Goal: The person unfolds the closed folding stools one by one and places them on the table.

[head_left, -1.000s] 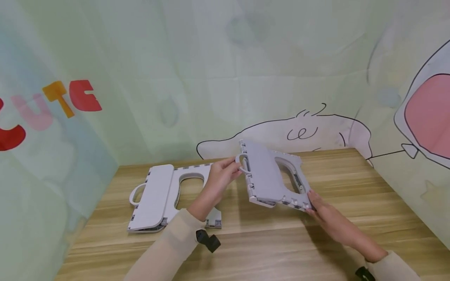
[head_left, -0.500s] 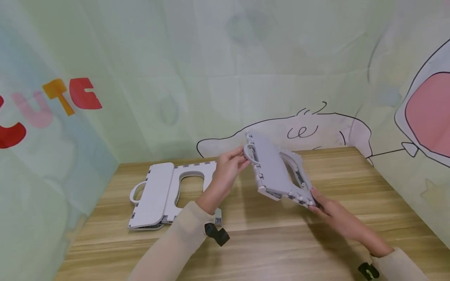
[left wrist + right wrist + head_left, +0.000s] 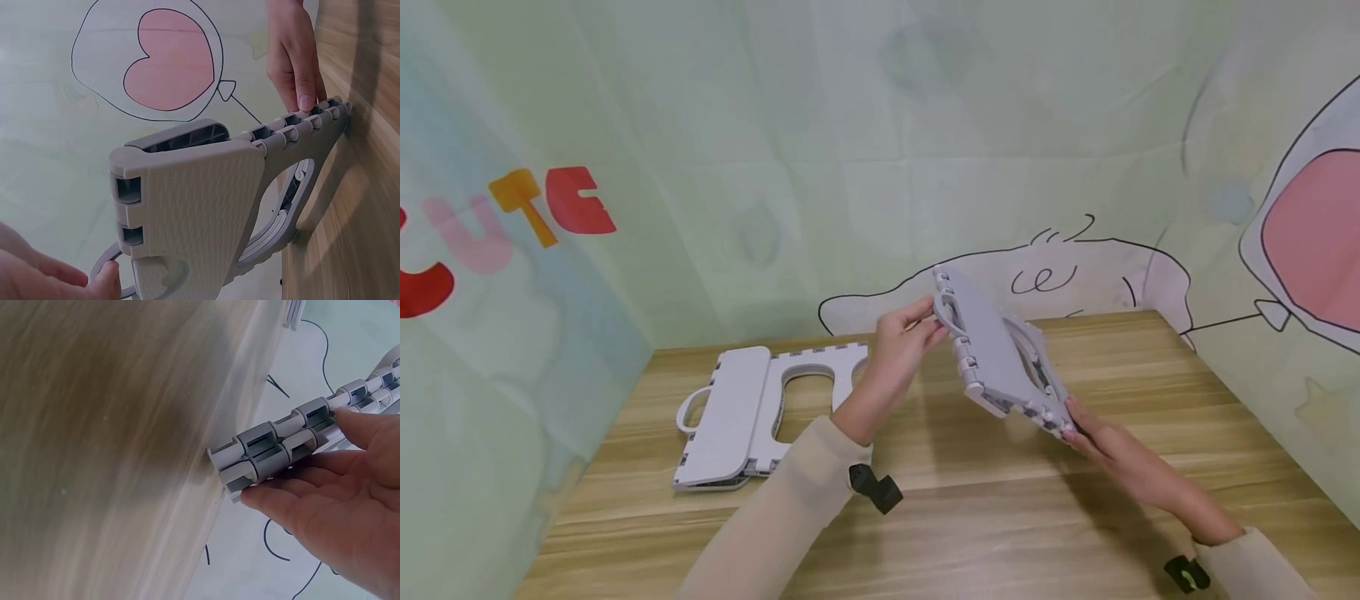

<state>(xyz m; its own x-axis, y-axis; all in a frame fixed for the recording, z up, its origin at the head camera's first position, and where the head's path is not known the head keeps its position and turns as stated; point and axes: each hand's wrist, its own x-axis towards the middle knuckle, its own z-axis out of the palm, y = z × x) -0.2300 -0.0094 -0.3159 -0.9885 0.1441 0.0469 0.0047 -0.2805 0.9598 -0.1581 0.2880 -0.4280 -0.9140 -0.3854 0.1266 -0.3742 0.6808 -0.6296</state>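
Observation:
A pale grey folding stool (image 3: 988, 337), folded flat, is held tilted above the table, handle end raised. My left hand (image 3: 897, 350) pinches its loop handle between thumb and fingers; the left wrist view shows the handle (image 3: 107, 257) at the fingertips. On the lower right, my right hand (image 3: 1120, 457) grips the hinged edge near the leg end. In the right wrist view the thumb lies on the near side of that hinged edge (image 3: 275, 447), with the fingers underneath. The stool's far face is hidden from the head view.
A second folded stool (image 3: 730, 417) of the same kind lies flat at the left, partly behind my left arm. The wood-grain table (image 3: 970, 525) meets a printed cloth backdrop (image 3: 850, 167) at the back and sides.
My left hand has moved the handle end up and to the right, so the held stool tilts more steeply. My right hand has shifted slightly right, still gripping. The other stool stays put.

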